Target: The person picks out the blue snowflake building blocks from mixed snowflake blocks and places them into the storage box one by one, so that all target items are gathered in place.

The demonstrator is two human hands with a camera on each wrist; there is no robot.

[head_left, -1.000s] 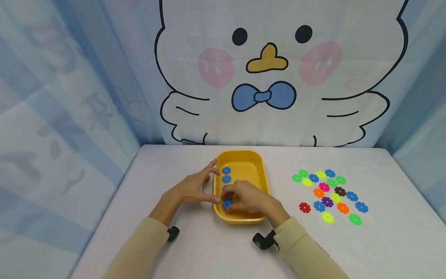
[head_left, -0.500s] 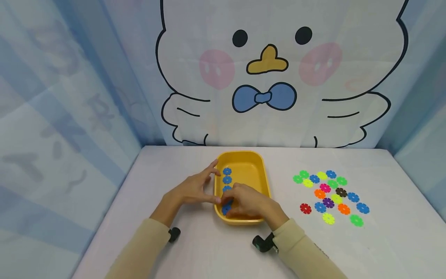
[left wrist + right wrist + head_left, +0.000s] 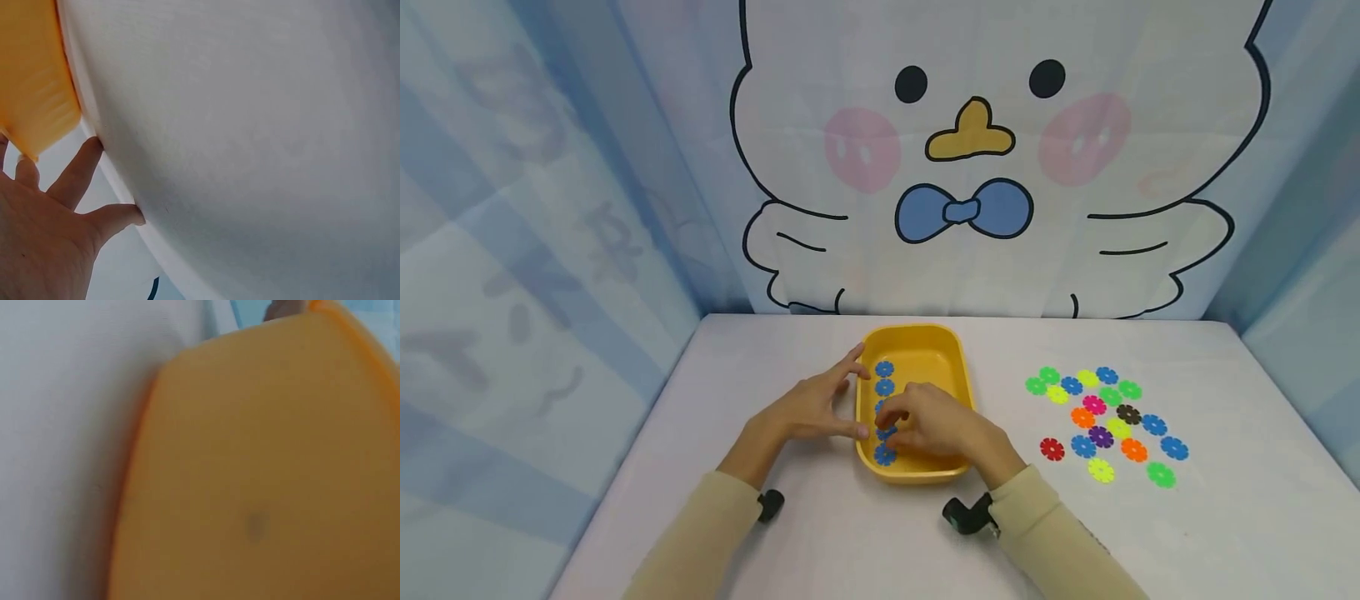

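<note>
A yellow tray [image 3: 940,358] stands in the middle of the white table, with a column of several blue notched discs [image 3: 884,387] along its left side. My left hand [image 3: 812,406] rests at the tray's left rim, thumb and fingers spread apart. In the left wrist view, those fingers [image 3: 78,169] stretch out beside the tray's outer wall [image 3: 37,75]. My right hand [image 3: 934,421] reaches into the tray, fingers bent, fingertips at a blue disc low in the column. I cannot tell whether they pinch it. The lowest blue disc [image 3: 884,454] lies just below them.
To the tray's right lies a loose scatter of notched discs in several colours, including a red disc [image 3: 1052,449], a black disc [image 3: 1128,414] and an orange disc [image 3: 1134,450]. A cartoon-printed curtain [image 3: 970,267] hangs behind the table's back edge. The tray's wall [image 3: 262,437] fills most of the right wrist view.
My right hand slid a blue disc toward the tray's near end, then rose slightly, uncovering more of the two lowest discs. My left hand has stayed at the rim.
</note>
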